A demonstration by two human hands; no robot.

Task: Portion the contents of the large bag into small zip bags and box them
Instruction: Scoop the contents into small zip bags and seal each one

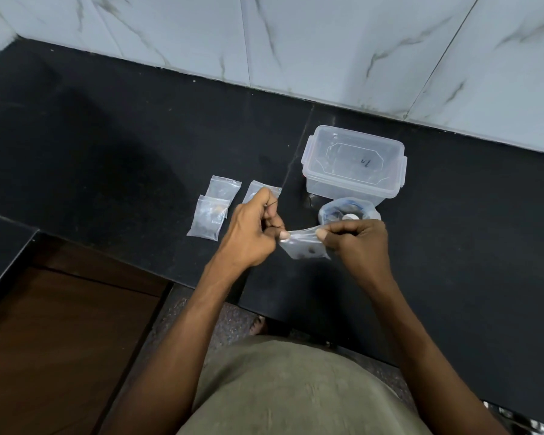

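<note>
A small clear zip bag with a few dark bits inside hangs between my hands above the black counter. My left hand pinches its top strip at the left end, and my right hand pinches the right end. Just behind my right hand sits the large bag, open at the top, with dark pieces and a pale round one inside. A clear lidded plastic box stands behind it. Two small bags lie overlapping to the left, and a third one is partly hidden by my left hand.
The black counter runs back to a white marbled tile wall. A lower black ledge and a brown wooden surface are at the left. The counter's front edge lies just below my hands.
</note>
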